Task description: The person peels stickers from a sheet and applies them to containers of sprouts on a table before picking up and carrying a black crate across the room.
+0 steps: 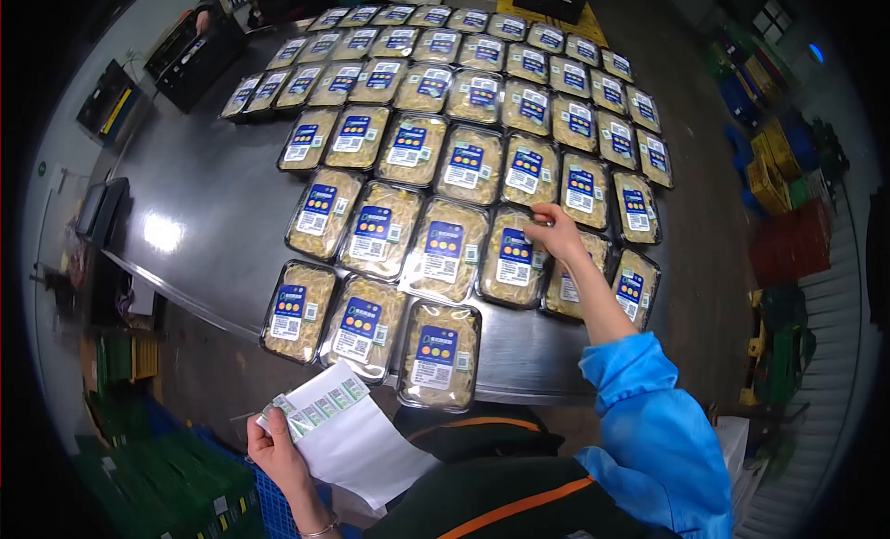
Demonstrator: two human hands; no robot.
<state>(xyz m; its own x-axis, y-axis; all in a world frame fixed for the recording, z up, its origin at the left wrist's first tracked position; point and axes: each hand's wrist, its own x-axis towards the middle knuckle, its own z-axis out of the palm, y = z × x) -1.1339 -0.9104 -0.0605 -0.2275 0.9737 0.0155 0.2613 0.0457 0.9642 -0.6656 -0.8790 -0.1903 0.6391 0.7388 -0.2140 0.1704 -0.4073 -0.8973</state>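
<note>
Rows of clear-lidded packs of pale, sprout-like food (438,355) cover much of a metal table (199,201). Each pack bears a blue and white label, and many also carry a small green and white sticker. My right hand (556,233), in a blue sleeve (649,418), is over the upper right of one pack (512,261), its fingers pinched together at the lid; what they hold is too small to make out. At the lower left, my left hand (278,446) grips a white backing sheet (362,446) with a row of green and white stickers near its top.
Another person's hand (203,22) is by a black crate (195,59) at the back left. Green crates (176,483) are stacked at the lower left. Red (791,244) and yellow crates (769,164) stand along the right side.
</note>
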